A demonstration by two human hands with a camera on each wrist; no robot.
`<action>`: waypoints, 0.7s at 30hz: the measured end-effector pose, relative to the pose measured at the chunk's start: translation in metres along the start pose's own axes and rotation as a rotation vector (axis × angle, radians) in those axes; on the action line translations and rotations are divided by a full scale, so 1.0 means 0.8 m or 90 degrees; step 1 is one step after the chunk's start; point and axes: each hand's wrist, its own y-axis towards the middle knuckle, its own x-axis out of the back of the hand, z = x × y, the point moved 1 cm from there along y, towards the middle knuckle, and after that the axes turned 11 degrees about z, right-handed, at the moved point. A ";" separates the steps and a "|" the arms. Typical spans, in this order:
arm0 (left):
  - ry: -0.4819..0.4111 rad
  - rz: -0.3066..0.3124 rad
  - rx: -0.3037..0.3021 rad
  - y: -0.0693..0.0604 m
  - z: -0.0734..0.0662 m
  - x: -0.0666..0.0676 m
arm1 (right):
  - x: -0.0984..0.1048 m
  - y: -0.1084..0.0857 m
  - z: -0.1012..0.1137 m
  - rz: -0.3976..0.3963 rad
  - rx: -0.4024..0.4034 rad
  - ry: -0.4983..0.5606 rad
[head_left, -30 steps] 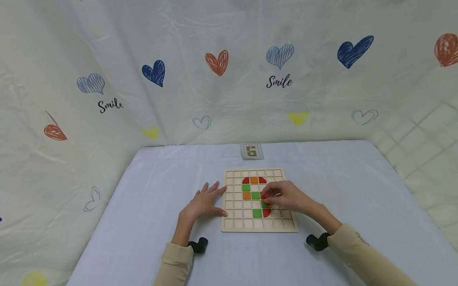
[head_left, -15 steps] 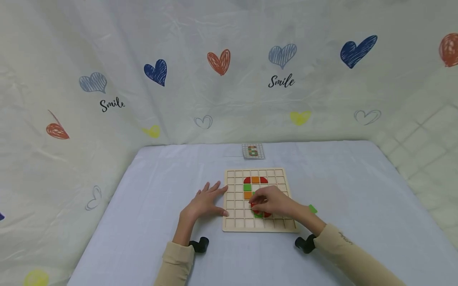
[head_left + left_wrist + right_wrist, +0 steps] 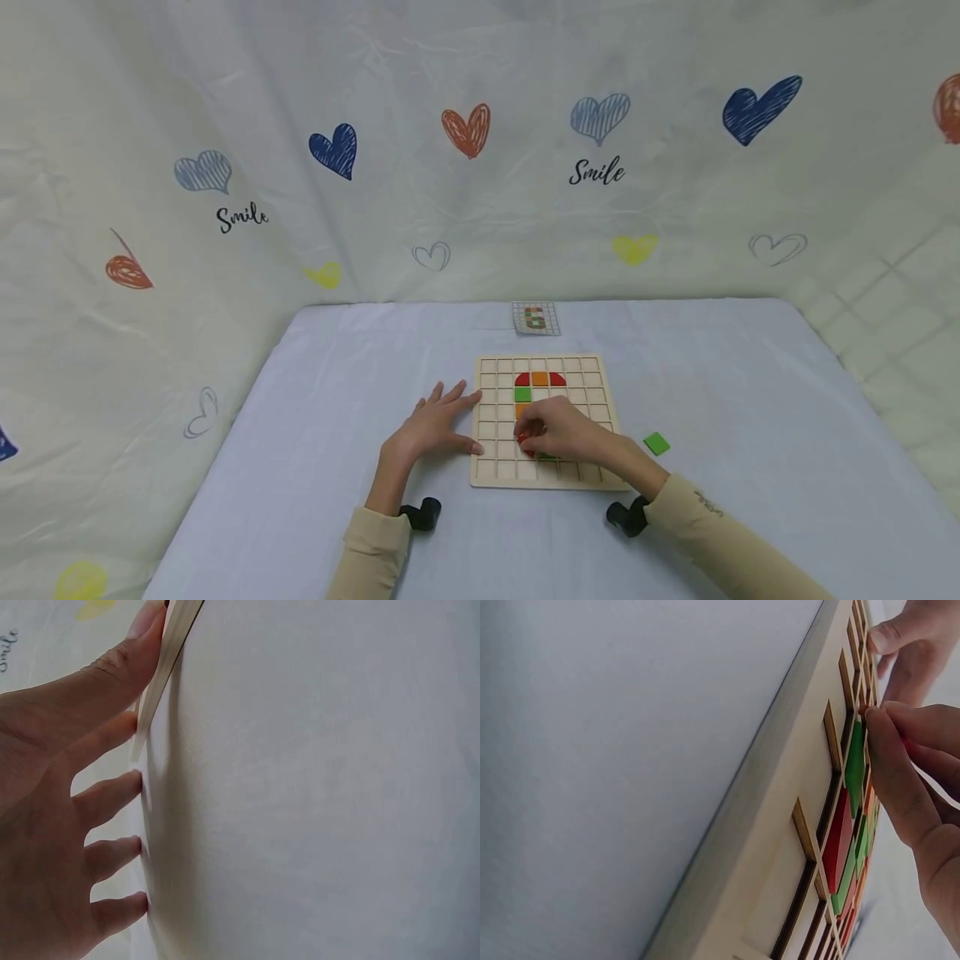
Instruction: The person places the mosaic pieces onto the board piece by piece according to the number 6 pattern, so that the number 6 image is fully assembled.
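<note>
A light wooden grid board (image 3: 496, 471) lies on the white table with red, orange and green pieces set in its squares. My left hand (image 3: 429, 427) spreads its fingers at the board's left edge; in the left wrist view its thumb (image 3: 124, 664) touches the rim. Over the lower left part of the coloured pattern, my right hand (image 3: 562, 432) pinches a small red piece (image 3: 528, 453) at a square. Another bit of red (image 3: 907, 747) shows between its fingers in the right wrist view. A green tile (image 3: 855, 761) sits in the board beside those fingertips. My right hand hides some pieces.
A loose green tile (image 3: 656, 442) lies on the table right of the board. Behind the board is a small pattern card (image 3: 536, 328) with a coloured figure on a grid. A curtain (image 3: 390, 208) printed with hearts hangs behind the table.
My right hand has moved left across the board with the red piece, from the pattern's right side to its lower left. The loose green tile has come into view. My left hand stays put.
</note>
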 end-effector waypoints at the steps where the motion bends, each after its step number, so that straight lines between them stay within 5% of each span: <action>1: 0.000 0.000 -0.001 0.000 0.000 0.000 | 0.000 0.000 0.000 0.000 0.001 -0.002; 21: 0.006 -0.001 0.017 0.001 -0.001 -0.001 | 0.017 -0.026 -0.005 -0.044 -0.012 -0.053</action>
